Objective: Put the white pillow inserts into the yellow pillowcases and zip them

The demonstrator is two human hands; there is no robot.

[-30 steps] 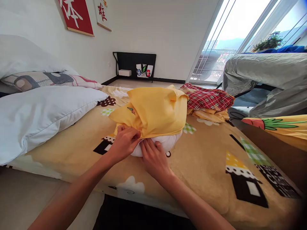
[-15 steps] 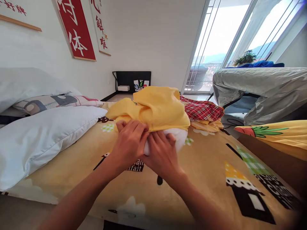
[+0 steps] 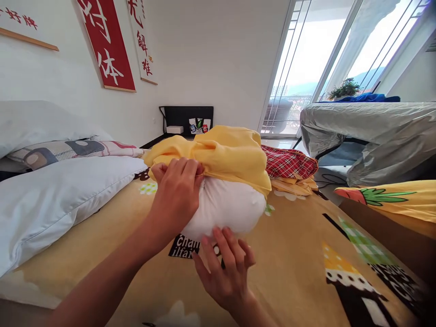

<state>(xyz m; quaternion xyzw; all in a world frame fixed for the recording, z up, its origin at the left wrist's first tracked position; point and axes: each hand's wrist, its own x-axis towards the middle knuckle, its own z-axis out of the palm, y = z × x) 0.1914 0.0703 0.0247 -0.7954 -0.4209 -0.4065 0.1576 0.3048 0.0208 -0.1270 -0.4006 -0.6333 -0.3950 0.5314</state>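
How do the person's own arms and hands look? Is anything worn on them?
Both forearms are bare as far as the picture shows: no sleeves, gloves, watch or bracelet. The left hand and the right hand show no rings on the visible fingers. The nails look short and unpainted.

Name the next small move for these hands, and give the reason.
Probably draw the yellow fabric pillowcase further down: the left hand pinches its hem while the white pillow's lower half shows bare, the right hand under it.

The left hand (image 3: 177,190) pinches the yellow pillowcase (image 3: 231,154) over a white pillow (image 3: 225,206); the right hand (image 3: 225,272) cups it below.
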